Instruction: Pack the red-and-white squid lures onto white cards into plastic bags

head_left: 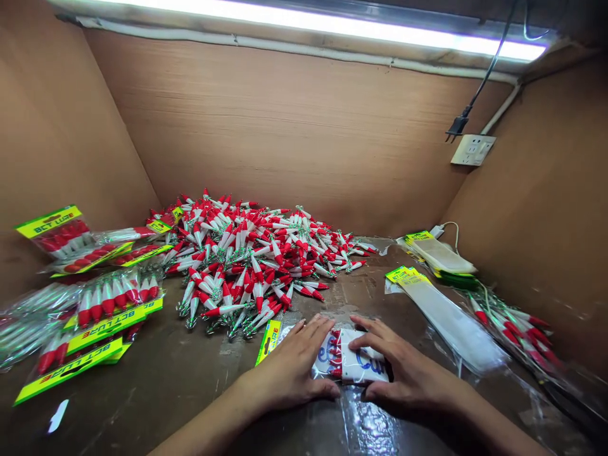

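Note:
A clear header-card bag [268,339] with a yellow-green top lies on the table in front of me, partly hidden under my left hand [304,358]. That hand rests over the bag, fingers stretched out and thumb apart. Red lure tips [335,354] show through plastic between my hands. Beside them is a white block [363,358] with blue handwriting. My right hand [387,358] is closed around this block, fingers across its top and thumb at its near edge. Whether the block touches the bag is unclear.
A large heap of red-and-white squid lures [256,253] lies behind my hands. Filled lure packs [104,316] are stacked left. Flat clear bags [446,316] and loose lures [517,332] lie right. A black plug [458,125] hangs near a wall socket [474,150].

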Available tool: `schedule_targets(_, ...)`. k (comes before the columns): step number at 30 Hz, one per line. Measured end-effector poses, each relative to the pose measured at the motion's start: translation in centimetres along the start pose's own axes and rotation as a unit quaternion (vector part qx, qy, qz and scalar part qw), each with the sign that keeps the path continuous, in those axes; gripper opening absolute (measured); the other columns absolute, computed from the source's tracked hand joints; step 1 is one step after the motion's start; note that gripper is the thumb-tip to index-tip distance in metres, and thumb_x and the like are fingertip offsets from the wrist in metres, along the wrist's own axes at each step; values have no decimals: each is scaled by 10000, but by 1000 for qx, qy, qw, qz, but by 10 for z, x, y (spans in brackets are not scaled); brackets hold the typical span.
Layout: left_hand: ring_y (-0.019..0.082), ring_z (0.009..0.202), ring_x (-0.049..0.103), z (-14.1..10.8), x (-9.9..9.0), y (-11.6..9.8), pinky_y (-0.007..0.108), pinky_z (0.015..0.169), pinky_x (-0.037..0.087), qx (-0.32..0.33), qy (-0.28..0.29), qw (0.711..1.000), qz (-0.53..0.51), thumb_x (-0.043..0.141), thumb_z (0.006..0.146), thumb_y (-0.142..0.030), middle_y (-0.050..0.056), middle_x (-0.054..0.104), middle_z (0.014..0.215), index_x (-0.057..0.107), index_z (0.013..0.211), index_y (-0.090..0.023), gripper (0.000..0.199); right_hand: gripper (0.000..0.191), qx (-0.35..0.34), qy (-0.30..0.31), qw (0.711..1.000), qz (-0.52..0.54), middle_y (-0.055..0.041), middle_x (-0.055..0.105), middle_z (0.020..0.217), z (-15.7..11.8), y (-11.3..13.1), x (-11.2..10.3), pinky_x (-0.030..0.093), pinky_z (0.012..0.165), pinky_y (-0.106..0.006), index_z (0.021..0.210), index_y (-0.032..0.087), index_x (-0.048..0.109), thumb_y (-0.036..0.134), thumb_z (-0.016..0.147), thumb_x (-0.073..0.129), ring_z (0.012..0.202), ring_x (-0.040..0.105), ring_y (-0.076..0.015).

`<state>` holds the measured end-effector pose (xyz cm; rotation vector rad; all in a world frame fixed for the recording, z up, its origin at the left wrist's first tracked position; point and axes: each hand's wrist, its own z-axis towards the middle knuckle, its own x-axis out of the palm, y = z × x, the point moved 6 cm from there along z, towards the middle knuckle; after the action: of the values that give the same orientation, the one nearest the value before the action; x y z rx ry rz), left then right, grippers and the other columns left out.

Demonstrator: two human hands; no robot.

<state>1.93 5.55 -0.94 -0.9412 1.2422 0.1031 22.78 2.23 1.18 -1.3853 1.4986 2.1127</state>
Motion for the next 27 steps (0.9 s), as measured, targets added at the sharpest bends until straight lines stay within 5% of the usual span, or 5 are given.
schedule_targets(8,357,1518,247,4,3,7,560,1232,220,8,-17,1000,-20,800,738,-625,133,250,1658,152,1620,-267,1151,1035,-25,13,1000,6,-125,198,1678,3,-7,3,254,1223,-524,1613,300,201,469,788,803,1526,236,-338)
schedule_targets(14,381,1506,267,6,1,-2,596,1222,203,27,-21,999,-16,777,734,-669,140,316,1632,220,1607,-277,1108,660,-32,9,999,2,-123,263,1655,7,-5,3,350,1169,-511,1399,284,573,440,797,795,1482,337,-352)
schedule_targets(20,373,1530,184,23,2,-15,612,1226,140,-11,0,1000,9,700,731,-766,181,238,1649,224,1605,-223,1133,633,-72,-29,997,27,-167,337,1603,11,-3,6,365,1159,-497,1266,227,652,541,744,824,1472,348,-358)
schedule_targets(27,432,1530,111,39,13,-28,646,1212,126,40,22,997,70,780,638,-711,248,223,1641,290,1564,-133,1196,679,-105,-96,989,49,-170,355,1578,11,6,0,381,1153,-500,1279,237,648,606,733,809,1452,375,-368)
